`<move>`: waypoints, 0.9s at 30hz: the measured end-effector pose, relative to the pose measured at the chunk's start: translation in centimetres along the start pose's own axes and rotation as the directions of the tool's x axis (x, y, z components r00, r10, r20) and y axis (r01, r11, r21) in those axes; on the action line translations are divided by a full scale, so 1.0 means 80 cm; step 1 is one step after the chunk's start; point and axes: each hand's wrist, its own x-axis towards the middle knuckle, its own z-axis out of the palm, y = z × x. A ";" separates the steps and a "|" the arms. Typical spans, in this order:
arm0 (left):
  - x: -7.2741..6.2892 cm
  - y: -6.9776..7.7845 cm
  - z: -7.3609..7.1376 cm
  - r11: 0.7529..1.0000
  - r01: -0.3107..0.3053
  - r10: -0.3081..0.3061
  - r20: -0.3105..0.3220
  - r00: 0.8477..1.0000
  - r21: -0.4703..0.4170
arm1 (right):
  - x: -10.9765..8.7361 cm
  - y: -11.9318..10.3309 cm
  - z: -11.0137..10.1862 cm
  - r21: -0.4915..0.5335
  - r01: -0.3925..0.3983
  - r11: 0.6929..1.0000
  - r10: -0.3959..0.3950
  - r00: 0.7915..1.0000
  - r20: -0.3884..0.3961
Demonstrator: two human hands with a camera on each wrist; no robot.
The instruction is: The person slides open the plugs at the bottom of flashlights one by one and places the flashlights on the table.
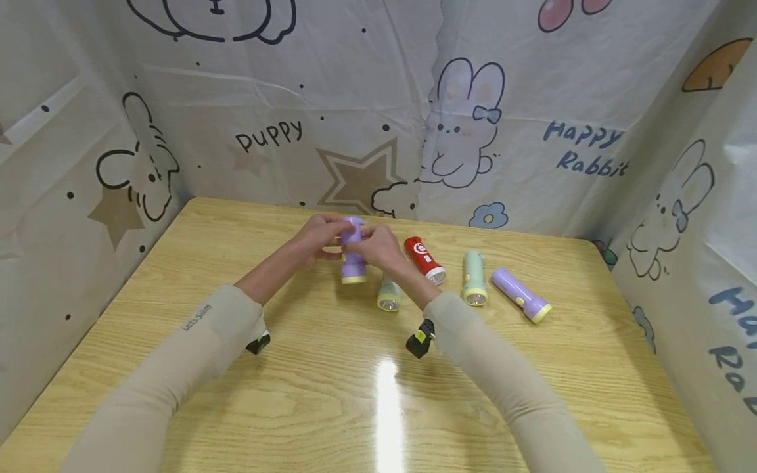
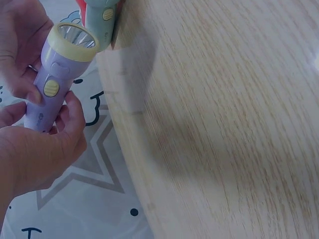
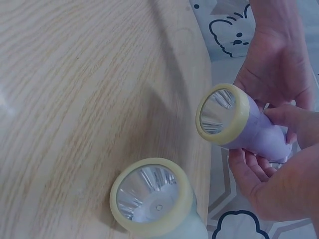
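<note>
A purple flashlight (image 1: 353, 253) with a pale yellow rim is held above the table near its far edge, lens end toward me. My left hand (image 1: 320, 238) grips its tail end from the left. From the other side, my right hand (image 1: 378, 246) pinches the body with thumb and fingers. In the left wrist view, the yellow switch on the purple flashlight (image 2: 62, 69) shows beside the right thumb. Just right of the hands lies a mint green flashlight (image 1: 389, 295), partly hidden by the right forearm; its lens fills the lower part of the right wrist view.
Right of the hands, a red flashlight (image 1: 423, 259) with a white emblem, another mint green flashlight (image 1: 474, 279) and a second purple flashlight (image 1: 520, 294) lie on the wooden table (image 1: 307, 394). Printed cloth (image 1: 355, 85) hangs behind the table and along both sides.
</note>
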 end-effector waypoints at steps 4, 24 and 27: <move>0.004 -0.001 -0.002 1.000 0.018 -0.018 0.000 1.000 0.020 | 0.002 0.001 0.005 0.005 -0.020 1.000 0.020 1.000 -0.010; 0.012 -0.007 -0.013 0.992 0.049 -0.048 -0.009 0.999 0.119 | 0.004 0.000 0.016 0.116 -0.130 0.985 0.123 0.990 0.065; 0.013 -0.008 -0.014 0.988 0.063 -0.061 -0.017 0.998 0.138 | 0.004 0.000 0.018 0.108 -0.135 0.985 0.129 0.990 0.063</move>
